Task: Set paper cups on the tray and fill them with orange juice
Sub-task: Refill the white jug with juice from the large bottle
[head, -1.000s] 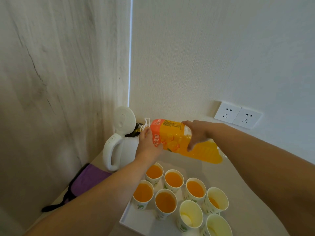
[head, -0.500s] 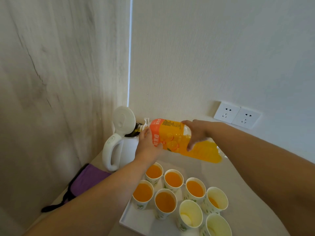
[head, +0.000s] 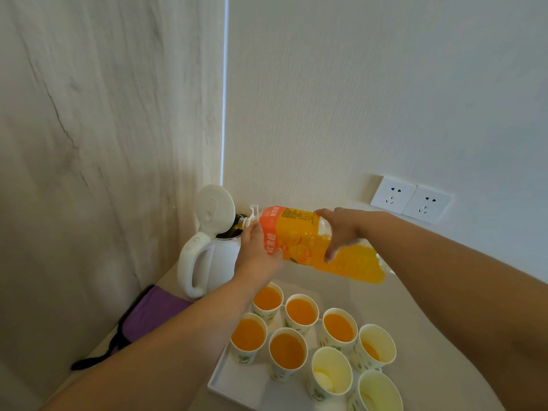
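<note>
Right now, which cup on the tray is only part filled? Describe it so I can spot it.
Find the white tray on the table. Take the row of four cups nearer the wall and go to its right end. That cup holds only a little juice at the bottom; the three left of it are full.

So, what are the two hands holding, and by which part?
Both hold the orange juice bottle. The left hand grips it at the shoulder, just below the neck; the right hand grips the middle of its body.
</note>
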